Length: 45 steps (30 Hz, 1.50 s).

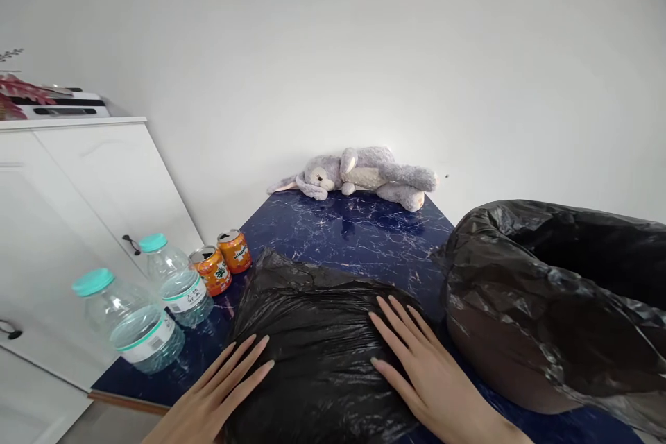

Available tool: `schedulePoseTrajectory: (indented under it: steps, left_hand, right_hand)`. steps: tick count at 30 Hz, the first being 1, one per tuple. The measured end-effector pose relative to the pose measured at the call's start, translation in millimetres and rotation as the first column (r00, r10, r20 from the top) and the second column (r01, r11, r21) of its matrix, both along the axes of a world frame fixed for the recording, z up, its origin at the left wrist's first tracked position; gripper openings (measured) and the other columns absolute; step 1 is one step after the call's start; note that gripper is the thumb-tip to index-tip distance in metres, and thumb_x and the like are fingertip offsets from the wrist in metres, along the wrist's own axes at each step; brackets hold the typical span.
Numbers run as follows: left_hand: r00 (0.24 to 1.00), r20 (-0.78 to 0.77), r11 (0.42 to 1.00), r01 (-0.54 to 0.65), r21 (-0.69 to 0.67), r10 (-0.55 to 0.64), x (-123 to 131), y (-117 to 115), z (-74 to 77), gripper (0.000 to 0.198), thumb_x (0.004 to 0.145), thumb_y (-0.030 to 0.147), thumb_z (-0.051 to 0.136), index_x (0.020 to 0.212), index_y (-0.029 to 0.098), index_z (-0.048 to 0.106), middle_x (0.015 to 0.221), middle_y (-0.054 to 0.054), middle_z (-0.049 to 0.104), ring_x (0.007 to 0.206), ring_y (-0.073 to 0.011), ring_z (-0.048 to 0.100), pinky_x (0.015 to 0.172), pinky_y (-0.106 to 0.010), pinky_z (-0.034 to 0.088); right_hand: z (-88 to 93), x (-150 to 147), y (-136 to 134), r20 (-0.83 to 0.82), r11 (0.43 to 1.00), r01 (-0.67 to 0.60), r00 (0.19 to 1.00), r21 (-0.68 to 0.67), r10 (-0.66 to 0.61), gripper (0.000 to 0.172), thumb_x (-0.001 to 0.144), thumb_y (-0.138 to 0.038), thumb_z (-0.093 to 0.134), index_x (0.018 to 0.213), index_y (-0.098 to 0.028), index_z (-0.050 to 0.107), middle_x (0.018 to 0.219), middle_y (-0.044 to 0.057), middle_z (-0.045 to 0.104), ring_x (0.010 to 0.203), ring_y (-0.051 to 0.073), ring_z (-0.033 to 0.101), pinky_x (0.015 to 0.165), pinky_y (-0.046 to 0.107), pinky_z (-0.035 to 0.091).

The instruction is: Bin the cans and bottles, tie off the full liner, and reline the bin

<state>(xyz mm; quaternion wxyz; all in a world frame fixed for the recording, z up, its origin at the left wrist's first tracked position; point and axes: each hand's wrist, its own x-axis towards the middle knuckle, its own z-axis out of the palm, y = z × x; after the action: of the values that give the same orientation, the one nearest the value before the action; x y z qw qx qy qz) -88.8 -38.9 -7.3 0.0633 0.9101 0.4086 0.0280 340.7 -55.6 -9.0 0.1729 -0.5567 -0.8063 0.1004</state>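
A black plastic bag [312, 354] lies on the blue marbled table in front of me, its surface wrinkled and its far edge flat. My left hand [218, 385] rests on the bag's left side, fingers stretched out. On the bag's right side lies my right hand [421, 361], palm down with the fingers spread. Neither hand grips anything. Whatever the bag may contain is hidden. To the right stands a brown bin [494, 354] lined with another black bag [525, 298], which is folded over the rim; its inside is dark.
Two clear bottles with teal caps, a nearer one [140, 333] and a farther one [182, 288], stand at the table's left edge beside two orange cans [212, 270]. A plush rabbit [364, 173] lies at the back of the table [338, 229]. A white cabinet [94, 187] stands left.
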Motion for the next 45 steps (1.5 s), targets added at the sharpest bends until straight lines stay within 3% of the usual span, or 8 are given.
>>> schedulePoseTrajectory:
  steps: [10, 18, 22, 26, 29, 32, 37, 45]
  left_hand:
    - [0.912, 0.411, 1.000, 0.021, -0.018, -0.011, 14, 13, 13.4, 0.043, 0.094, 0.021, 0.059, 0.130, 0.038, 0.077, 0.135, -0.001, 0.078, 0.137, -0.0310, 0.066, 0.118, -0.046, 0.052]
    - [0.817, 0.501, 0.954, -0.293, -0.070, 0.287, 34, 64, 57.3, 0.034, 0.099, 0.047, 0.056, 0.112, 0.022, 0.075, 0.088, -0.005, 0.081, 0.081, -0.0299, 0.078, 0.072, -0.032, 0.063]
    - [0.816, 0.496, 0.857, -0.456, 0.239, 0.295, 65, 92, 80.4, 0.037, 0.104, 0.042, 0.051, 0.132, 0.020, 0.061, 0.110, -0.011, 0.081, 0.101, -0.0343, 0.079, 0.088, -0.044, 0.063]
    - [0.855, 0.509, 0.602, -0.354, 0.715, -0.102, 110, 79, 87.3, 0.036, 0.104, 0.017, 0.054, 0.140, 0.017, 0.056, 0.144, -0.018, 0.064, 0.140, -0.0341, 0.059, 0.118, -0.054, 0.047]
    - [0.876, 0.226, 0.677, 0.142, 0.722, -0.425, 137, 60, 73.8, 0.043, 0.101, 0.005, 0.054, 0.142, 0.019, 0.058, 0.146, -0.012, 0.066, 0.146, -0.0256, 0.055, 0.124, -0.044, 0.045]
    - [0.889, -0.001, 0.787, 0.406, 0.464, -0.458, 151, 57, 53.9, 0.044, 0.109, 0.021, 0.054, 0.153, 0.018, 0.053, 0.161, -0.009, 0.056, 0.156, -0.0276, 0.044, 0.129, -0.047, 0.039]
    - [0.953, -0.007, 0.927, 0.296, 0.230, -0.302, 159, 81, 34.5, 0.059, 0.114, 0.045, 0.044, 0.168, 0.024, 0.034, 0.175, -0.005, 0.035, 0.164, -0.0301, 0.026, 0.133, -0.054, 0.031]
    - [0.993, 0.052, 0.986, 0.096, 0.135, -0.103, 131, 113, 3.2, 0.060, 0.115, 0.049, 0.036, 0.172, 0.035, 0.022, 0.177, 0.000, 0.029, 0.165, -0.0275, 0.023, 0.134, -0.054, 0.025]
  right_hand:
    - [-1.9, 37, -40, 0.197, 0.944, -0.310, 0.938, 0.116, 0.284, 0.091, 0.098, -0.071, 0.062, 0.171, -0.041, 0.015, 0.165, 0.005, 0.041, 0.144, 0.041, 0.055, 0.112, 0.059, 0.056]
    - [13.4, 30, -36, -0.027, 0.979, -0.110, 0.993, 0.174, 0.116, 0.027, 0.104, -0.025, 0.061, 0.124, -0.033, 0.077, 0.121, -0.001, 0.082, 0.102, 0.022, 0.079, 0.088, 0.032, 0.063]
    - [4.3, 15, -15, -0.201, 0.974, 0.221, 0.953, -0.054, -0.227, 0.037, 0.112, -0.036, 0.039, 0.115, -0.025, 0.075, 0.090, 0.006, 0.081, 0.078, 0.024, 0.077, 0.064, 0.031, 0.057]
    - [-2.3, 6, 9, -0.139, 0.934, 0.288, 0.937, -0.211, -0.320, 0.042, 0.112, -0.034, 0.030, 0.136, -0.017, 0.060, 0.072, 0.005, 0.072, 0.064, 0.027, 0.072, 0.054, 0.033, 0.047]
    - [-2.5, 3, 16, -0.125, 0.935, 0.282, 0.942, -0.214, -0.313, 0.040, 0.112, -0.030, 0.029, 0.140, -0.017, 0.054, 0.079, 0.007, 0.075, 0.068, 0.027, 0.074, 0.056, 0.034, 0.049]
    - [-1.6, -3, 11, -0.113, 0.947, 0.321, 0.942, 0.016, -0.317, 0.042, 0.111, -0.031, 0.033, 0.147, -0.017, 0.050, 0.114, 0.015, 0.078, 0.093, 0.031, 0.079, 0.070, 0.041, 0.060]
    - [5.6, -28, 1, 0.044, 0.844, 0.139, 0.981, 0.519, -0.188, 0.050, 0.111, -0.030, 0.043, 0.160, -0.019, 0.046, 0.163, 0.014, 0.053, 0.147, 0.038, 0.053, 0.113, 0.059, 0.052]
    - [-25.9, -29, 30, 0.168, 0.979, 0.059, 0.982, 0.194, -0.092, 0.063, 0.112, -0.058, 0.037, 0.166, -0.024, 0.043, 0.173, 0.012, 0.032, 0.159, 0.047, 0.028, 0.122, 0.078, 0.032]
